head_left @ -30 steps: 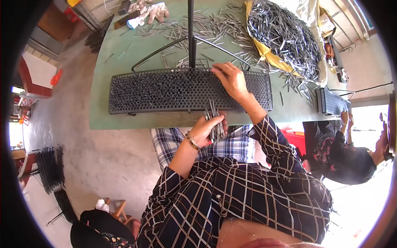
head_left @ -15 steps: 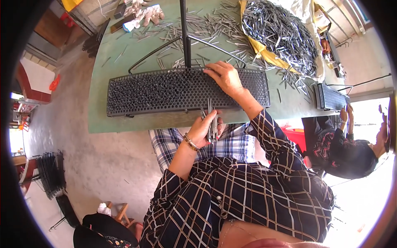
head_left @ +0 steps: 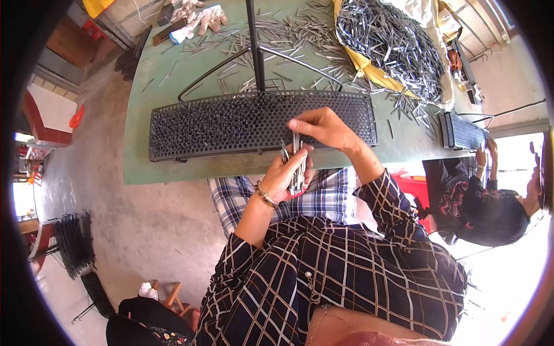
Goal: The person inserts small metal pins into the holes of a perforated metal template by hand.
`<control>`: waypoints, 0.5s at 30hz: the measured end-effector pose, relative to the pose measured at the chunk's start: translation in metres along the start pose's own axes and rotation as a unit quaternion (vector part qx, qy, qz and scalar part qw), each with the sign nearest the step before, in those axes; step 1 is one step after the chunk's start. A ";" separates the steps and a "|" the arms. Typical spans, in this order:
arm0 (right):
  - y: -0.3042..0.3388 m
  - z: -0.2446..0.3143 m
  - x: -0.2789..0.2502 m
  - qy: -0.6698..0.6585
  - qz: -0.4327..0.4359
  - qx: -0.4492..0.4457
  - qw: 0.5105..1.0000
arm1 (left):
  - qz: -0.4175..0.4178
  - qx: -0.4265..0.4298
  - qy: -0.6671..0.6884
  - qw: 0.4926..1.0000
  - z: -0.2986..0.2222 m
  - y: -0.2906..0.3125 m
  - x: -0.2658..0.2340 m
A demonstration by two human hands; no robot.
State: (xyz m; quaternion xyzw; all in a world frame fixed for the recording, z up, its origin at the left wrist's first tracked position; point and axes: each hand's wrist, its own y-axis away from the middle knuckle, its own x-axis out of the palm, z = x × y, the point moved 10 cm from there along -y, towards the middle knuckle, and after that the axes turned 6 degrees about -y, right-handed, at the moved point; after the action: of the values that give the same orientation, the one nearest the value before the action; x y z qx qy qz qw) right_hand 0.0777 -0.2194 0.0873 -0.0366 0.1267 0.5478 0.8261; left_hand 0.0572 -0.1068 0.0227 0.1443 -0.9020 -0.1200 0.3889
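Note:
My left hand is closed around a bundle of thin grey metal strips in front of the near edge of a long black perforated rack. The strips stand roughly upright, their upper ends poking past my fingers. Just above them, my right hand pinches the top of one strip between thumb and fingers, over the rack's holes. Many holes in the left and middle of the rack look filled with dark pieces; toward the right they look more open. A black pole with bent wire braces rises behind the rack.
Loose strips litter the green table. A yellow-edged sack heaped with strips lies at the far right, work gloves at the far left. On the right, another person handles a similar rack.
My right hand has come down from the rack's far edge to the top of the bundle and taken hold of a strip. My left hand has stayed nearly in place.

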 end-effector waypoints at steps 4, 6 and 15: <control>0.008 -0.022 0.005 -0.141 0.026 0.092 0.985 | 0.001 -0.013 -0.013 1.000 0.005 -0.002 0.004; 0.008 -0.030 -0.002 -0.166 0.008 0.094 0.982 | 0.002 -0.017 -0.011 1.000 0.009 -0.003 0.004; -0.020 0.014 -0.065 0.027 -0.174 -0.103 0.979 | -0.051 -0.043 0.027 0.997 0.021 -0.008 -0.009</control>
State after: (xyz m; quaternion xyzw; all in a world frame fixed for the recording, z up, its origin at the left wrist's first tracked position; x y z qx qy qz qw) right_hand 0.0741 -0.2825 0.1150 -0.1577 0.0837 0.4043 0.8970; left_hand 0.0489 -0.1085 0.0000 0.1762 -0.8765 -0.1745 0.4127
